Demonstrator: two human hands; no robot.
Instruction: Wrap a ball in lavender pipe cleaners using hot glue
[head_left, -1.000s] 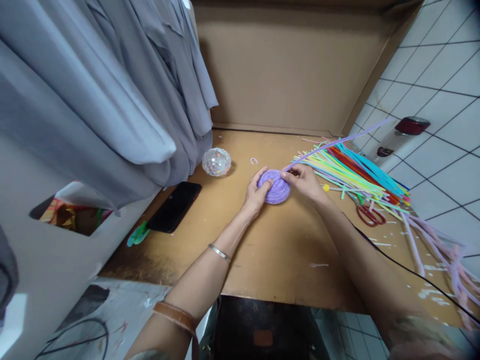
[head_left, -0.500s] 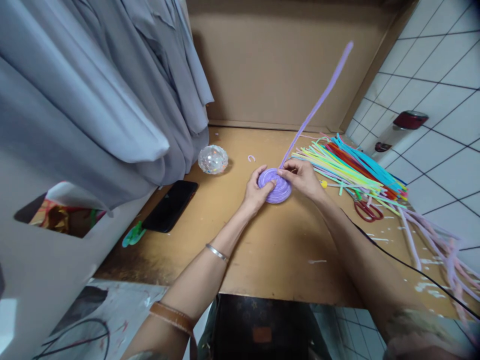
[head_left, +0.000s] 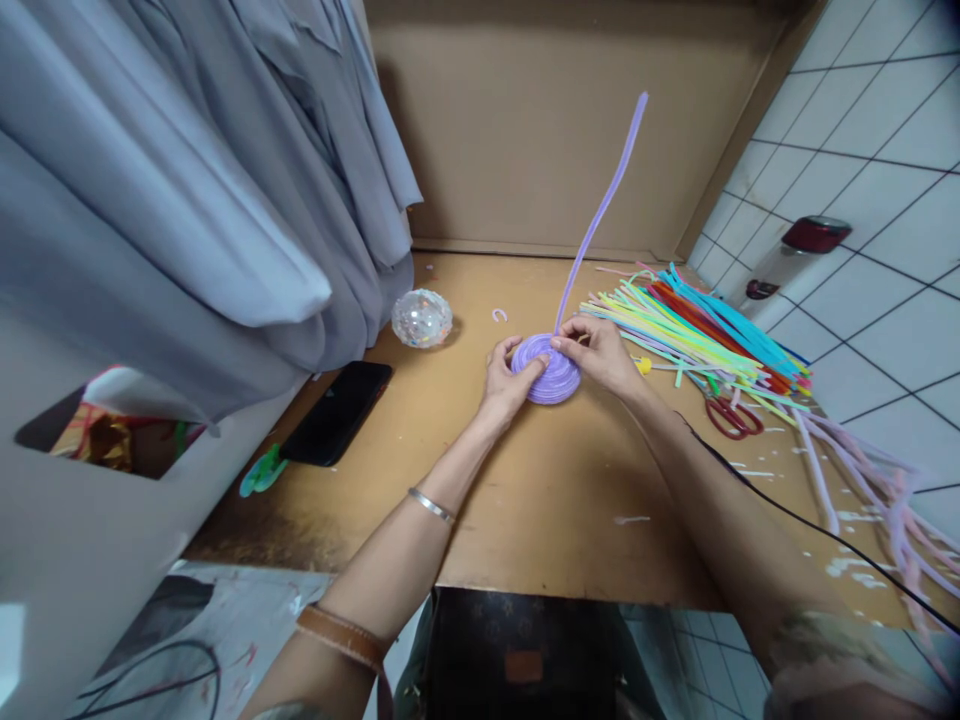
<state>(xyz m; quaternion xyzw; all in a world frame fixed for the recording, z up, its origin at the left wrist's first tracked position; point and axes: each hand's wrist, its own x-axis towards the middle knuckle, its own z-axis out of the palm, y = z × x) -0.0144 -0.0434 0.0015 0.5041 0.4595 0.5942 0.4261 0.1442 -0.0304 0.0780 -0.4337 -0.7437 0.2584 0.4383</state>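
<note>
A flat purple coil [head_left: 553,378] of wound pipe cleaner is held above the middle of the wooden table. My left hand [head_left: 511,380] grips its left side, with the thumb lying across the top. At the coil's upper right edge, my right hand [head_left: 596,352] pinches the purple strand where it leaves the coil. The strand's loose end [head_left: 611,190] rises up and slightly right, with a gentle bend. Some of the fingertips are hidden behind the coil.
Coloured pipe cleaners [head_left: 705,330] lie at the right, beside red-handled scissors [head_left: 735,417] and a black cable [head_left: 795,507]. Left of the hands are a clear faceted ball [head_left: 422,319], a black phone [head_left: 337,412] and a green clip [head_left: 263,470]. A grey curtain [head_left: 247,180] hangs at the left.
The free end of the purple strand has swung to the left and stands more upright. Both hands keep their hold on the coil, and the whole view has shifted slightly.
</note>
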